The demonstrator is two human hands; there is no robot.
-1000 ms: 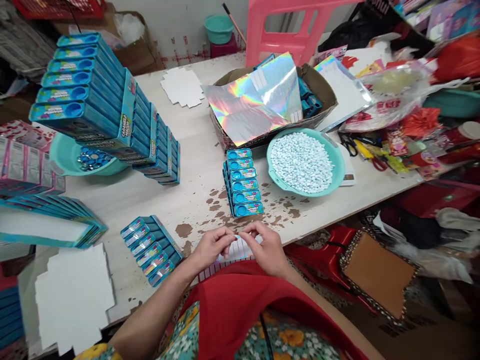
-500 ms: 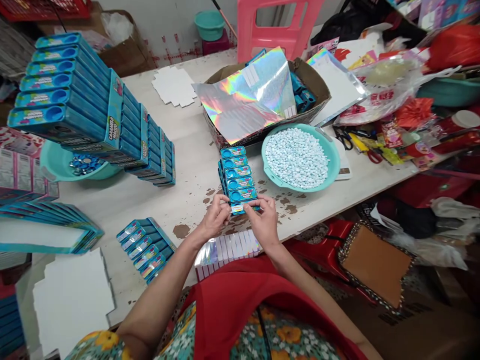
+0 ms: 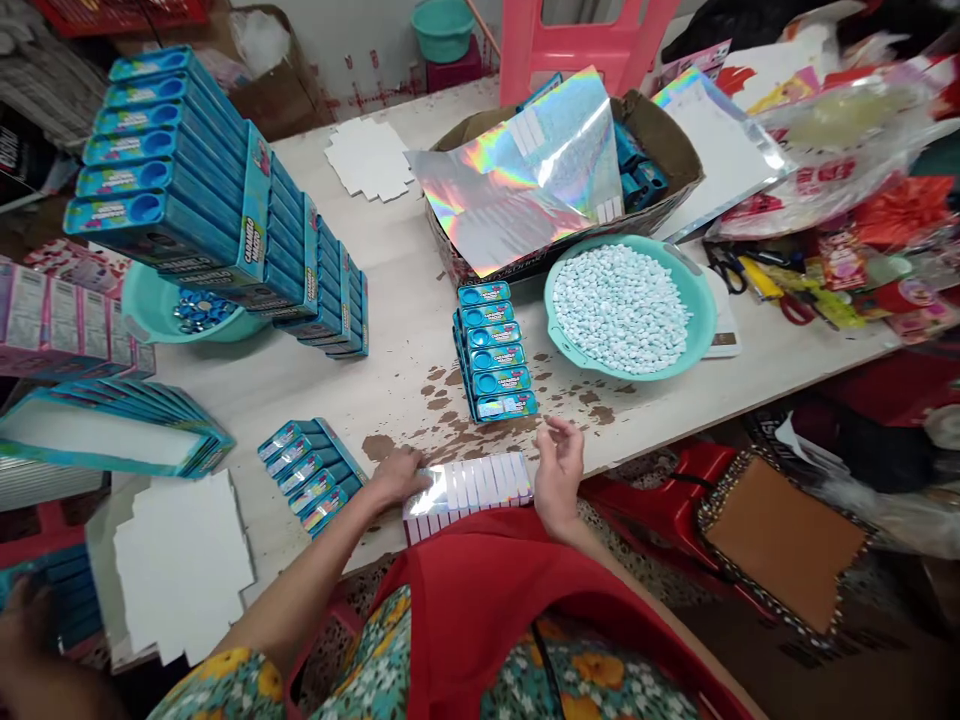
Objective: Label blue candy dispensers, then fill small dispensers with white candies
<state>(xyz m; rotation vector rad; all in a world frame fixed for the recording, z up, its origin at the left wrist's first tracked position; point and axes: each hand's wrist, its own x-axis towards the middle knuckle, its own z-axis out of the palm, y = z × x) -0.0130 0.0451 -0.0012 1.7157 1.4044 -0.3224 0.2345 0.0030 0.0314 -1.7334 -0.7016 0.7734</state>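
Note:
My left hand (image 3: 396, 474) rests with its fingers flat on the left end of a holographic sticker sheet (image 3: 471, 488) at the table's near edge. To the sheet's right my right hand (image 3: 559, 470) hovers with fingers spread and nothing in it. Just beyond the hands stands a short row of small blue boxes (image 3: 492, 350) on the stained tabletop. A second row of the same blue boxes (image 3: 309, 478) lies to the left of my left hand.
A teal bowl of white candies (image 3: 624, 306) sits right of the box row. Behind it a cardboard box holds holographic sheets (image 3: 525, 180). Tall stacks of blue boxes (image 3: 187, 190) fill the left. White card blanks (image 3: 180, 560) lie at the near left. Another person's hand (image 3: 30, 630) shows bottom left.
Both hands drew back from the nearest blue box in the row to the sticker sheet at the table edge. The left settled on the sheet; the right opened.

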